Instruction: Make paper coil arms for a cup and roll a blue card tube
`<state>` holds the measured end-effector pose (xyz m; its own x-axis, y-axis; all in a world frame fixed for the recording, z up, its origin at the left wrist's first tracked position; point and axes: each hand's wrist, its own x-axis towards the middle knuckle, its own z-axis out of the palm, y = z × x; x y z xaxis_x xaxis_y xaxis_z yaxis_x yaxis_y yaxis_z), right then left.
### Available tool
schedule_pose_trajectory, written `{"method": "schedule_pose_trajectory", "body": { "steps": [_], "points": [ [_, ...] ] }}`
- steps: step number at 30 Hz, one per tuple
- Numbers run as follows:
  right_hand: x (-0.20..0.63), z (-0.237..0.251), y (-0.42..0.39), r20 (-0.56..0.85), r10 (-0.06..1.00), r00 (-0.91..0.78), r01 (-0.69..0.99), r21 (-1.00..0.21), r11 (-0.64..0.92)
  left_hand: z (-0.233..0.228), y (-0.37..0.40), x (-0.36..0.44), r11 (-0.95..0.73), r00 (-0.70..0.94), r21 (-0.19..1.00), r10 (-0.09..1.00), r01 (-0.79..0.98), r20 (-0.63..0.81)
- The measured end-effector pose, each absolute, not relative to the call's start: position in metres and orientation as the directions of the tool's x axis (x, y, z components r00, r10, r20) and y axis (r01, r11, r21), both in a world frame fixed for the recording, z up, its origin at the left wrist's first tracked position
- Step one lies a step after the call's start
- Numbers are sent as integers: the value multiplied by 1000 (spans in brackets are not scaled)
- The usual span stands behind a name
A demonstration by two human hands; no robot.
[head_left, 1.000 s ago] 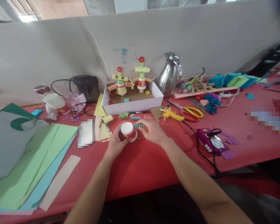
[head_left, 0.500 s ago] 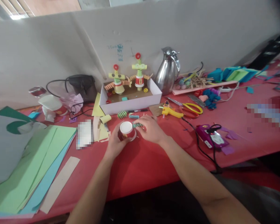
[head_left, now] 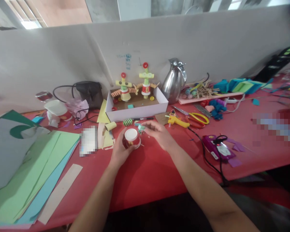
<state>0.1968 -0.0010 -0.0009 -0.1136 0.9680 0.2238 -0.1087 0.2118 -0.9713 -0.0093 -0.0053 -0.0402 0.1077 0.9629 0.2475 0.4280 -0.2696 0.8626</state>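
My left hand (head_left: pixel 120 149) is closed round a red and white paper cup (head_left: pixel 132 137) whose pale round end faces up. Beside the cup, my right hand (head_left: pixel 157 131) pinches a small blue-green folded paper spring (head_left: pixel 141 128), held just above the table. Behind the hands lie a green striped paper spring (head_left: pixel 127 122) and a black marker (head_left: pixel 146 118). To the left is a rolled yellow paper tube (head_left: pixel 110 125). A yellow hot glue gun (head_left: pixel 177 121) rests to the right of my right hand.
Two paper figures stand in a white box (head_left: pixel 137 111) at the back. Near it are a steel jug (head_left: pixel 174 80) and yellow-handled scissors (head_left: pixel 198 118). A purple power strip (head_left: pixel 217 148) with a cable lies right. Coloured paper sheets (head_left: pixel 38 170) cover the left.
My right hand has lifted and turned the blue-green paper spring, so its end now shows at the fingertips. The left hand keeps hold of the cup. The camera view has tilted slightly upward.
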Motion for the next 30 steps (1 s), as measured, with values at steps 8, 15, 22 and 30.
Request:
{"method": "schedule_pose_trajectory", "body": {
  "steps": [8,15,22,30],
  "points": [
    [213,-4,12,-38,998,-44,-225,-973,-47,-44,-5,-13,-246,90,872,969,424,230],
    [228,-14,15,75,997,8,624,-779,54,-40,-6,-10,-257,73,870,966,422,249],
    [220,-14,13,82,995,-56,716,-692,97,-36,-8,-9,-212,47,896,976,390,211],
    [239,-9,17,331,918,220,595,-791,143,-44,-4,-15,-254,84,906,967,337,240]
  ]
}}
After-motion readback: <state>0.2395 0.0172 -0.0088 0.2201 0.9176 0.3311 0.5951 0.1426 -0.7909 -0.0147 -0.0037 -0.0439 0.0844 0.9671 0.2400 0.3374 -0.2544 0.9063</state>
